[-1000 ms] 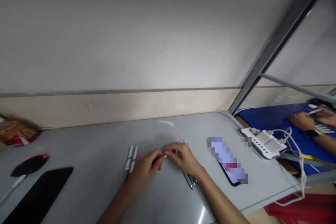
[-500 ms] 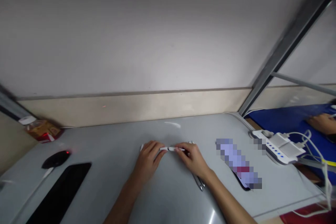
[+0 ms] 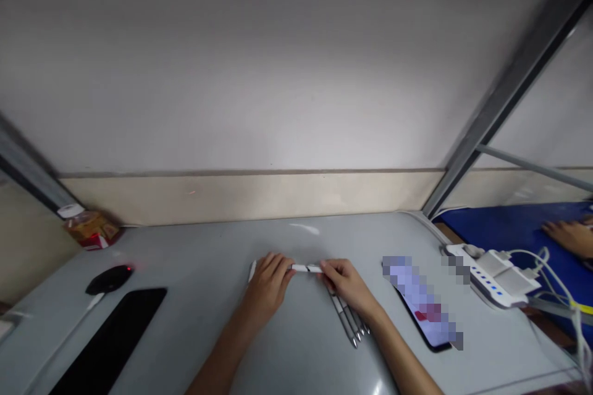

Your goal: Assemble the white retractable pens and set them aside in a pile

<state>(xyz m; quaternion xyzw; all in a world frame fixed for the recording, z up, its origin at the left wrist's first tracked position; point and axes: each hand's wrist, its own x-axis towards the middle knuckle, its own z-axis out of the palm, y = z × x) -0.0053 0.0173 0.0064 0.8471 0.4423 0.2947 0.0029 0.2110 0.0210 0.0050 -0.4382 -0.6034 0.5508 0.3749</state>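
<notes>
A slim white pen (image 3: 301,268) with a dark mark spans the gap between my two hands, roughly level above the desk. Its left end is pinched by my left hand (image 3: 269,281), fingers together. My right hand (image 3: 345,284) grips the other end between thumb and fingers. Several grey-and-white pens (image 3: 345,320) lie side by side under and beside my right hand, tips toward me; their upper parts are hidden. A white object (image 3: 252,270) pokes out to the left of my left hand, mostly covered.
Right of the pens lie a phone (image 3: 424,308) and a white power strip (image 3: 493,278) with cables. On the left are a black mouse (image 3: 110,279), a dark flat pad (image 3: 113,339) and a bottle (image 3: 92,228). Another person's hand (image 3: 572,237) rests on a blue surface at far right.
The view has shifted slightly. My right hand has moved a little away from my left, so more of the white pen shows between them. More of the lying pens is visible.
</notes>
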